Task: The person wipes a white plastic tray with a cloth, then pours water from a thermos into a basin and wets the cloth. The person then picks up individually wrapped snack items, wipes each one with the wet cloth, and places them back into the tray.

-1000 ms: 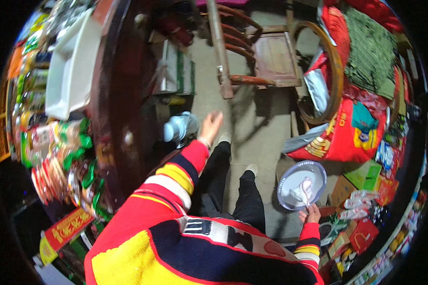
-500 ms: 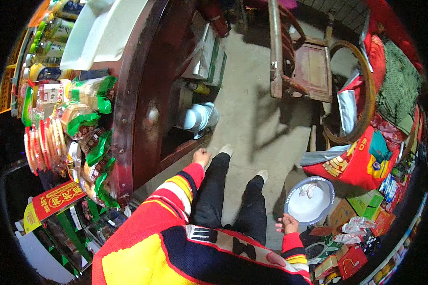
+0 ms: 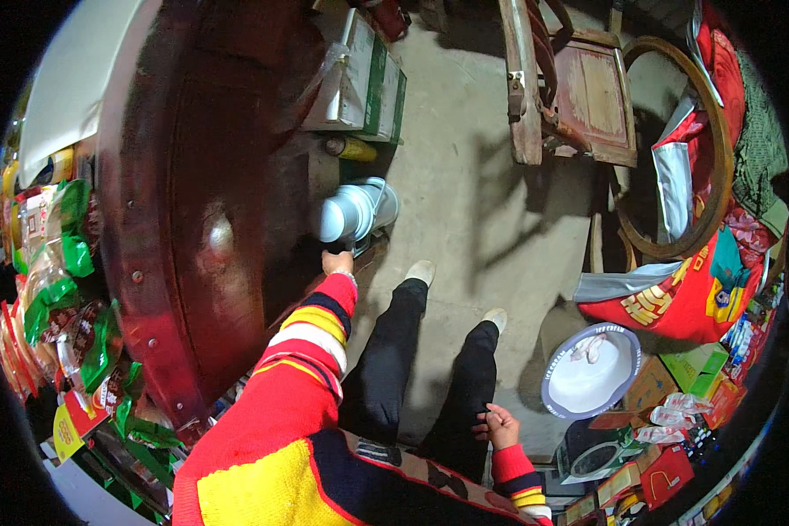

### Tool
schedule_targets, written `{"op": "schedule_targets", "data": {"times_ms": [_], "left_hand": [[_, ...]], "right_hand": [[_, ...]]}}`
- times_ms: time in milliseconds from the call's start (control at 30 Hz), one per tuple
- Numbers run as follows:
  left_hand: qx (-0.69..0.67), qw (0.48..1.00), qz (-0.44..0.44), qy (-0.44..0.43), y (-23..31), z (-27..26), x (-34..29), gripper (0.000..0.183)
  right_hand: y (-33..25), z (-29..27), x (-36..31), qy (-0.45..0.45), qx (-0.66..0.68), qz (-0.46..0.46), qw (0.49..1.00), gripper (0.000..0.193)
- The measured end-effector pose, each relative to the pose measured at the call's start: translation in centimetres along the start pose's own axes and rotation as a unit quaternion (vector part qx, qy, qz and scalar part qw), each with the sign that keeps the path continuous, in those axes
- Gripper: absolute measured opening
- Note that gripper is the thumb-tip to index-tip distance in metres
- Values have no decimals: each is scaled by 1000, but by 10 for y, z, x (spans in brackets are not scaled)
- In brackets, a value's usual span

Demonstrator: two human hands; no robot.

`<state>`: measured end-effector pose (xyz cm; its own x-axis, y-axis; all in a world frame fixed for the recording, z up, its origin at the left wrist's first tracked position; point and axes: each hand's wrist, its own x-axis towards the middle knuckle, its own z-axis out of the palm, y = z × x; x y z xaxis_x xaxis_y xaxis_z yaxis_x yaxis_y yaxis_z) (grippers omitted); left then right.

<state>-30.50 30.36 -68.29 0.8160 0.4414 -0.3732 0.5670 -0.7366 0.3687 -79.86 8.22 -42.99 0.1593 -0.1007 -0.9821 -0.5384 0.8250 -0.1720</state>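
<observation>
My left hand [image 3: 337,261] reaches forward beside the cabinet, right at the near side of a pale blue lidded pail [image 3: 359,212] with a wire-like handle. A dark part lies between hand and pail. The fingers are mostly hidden, so their grip cannot be made out. My right hand [image 3: 500,427] hangs low beside my right leg, fingers loosely bent and apart, holding nothing that I can see. Up and to the right of it, a white basin [image 3: 579,386] with a blue-grey rim has a few whitish lumps inside.
A dark red wooden cabinet [image 3: 228,175] fills the left, with packaged foods [image 3: 70,298] beyond it. White-and-green cartons [image 3: 364,83] and a yellow can [image 3: 351,148] stand past the pail. Right are a wooden chair [image 3: 592,96], a round wooden hoop [image 3: 719,158] and a red bag [image 3: 675,307].
My left hand has moved forward and left, up to the pail. My right hand has drawn away from the basin toward my leg. The view has shifted slightly.
</observation>
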Motion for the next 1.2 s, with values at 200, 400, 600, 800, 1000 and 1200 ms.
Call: {"op": "schedule_targets", "data": {"times_ms": [200,400,600,800,1000,1200], "left_hand": [[-43,993,-25,-107,-29,37,47,51],[-33,972,-156,-172,-8,49,44,40],[-29,971,-178,-159,-13,71,45,45],[-182,974,-41,-132,29,89,-33,35],[-205,969,-47,-132,41,81,-94,14],[-106,963,1,-246,23,63,-143,11]], "right_hand": [[15,0,18,5,-12,19,1000,30],[37,8,27,18,-58,10,998,30],[26,17,18,43,-28,29,998,29],[21,19,18,28,-40,38,998,33],[12,23,18,38,0,29,999,27],[15,35,67,12,-210,-188,959,24]]}}
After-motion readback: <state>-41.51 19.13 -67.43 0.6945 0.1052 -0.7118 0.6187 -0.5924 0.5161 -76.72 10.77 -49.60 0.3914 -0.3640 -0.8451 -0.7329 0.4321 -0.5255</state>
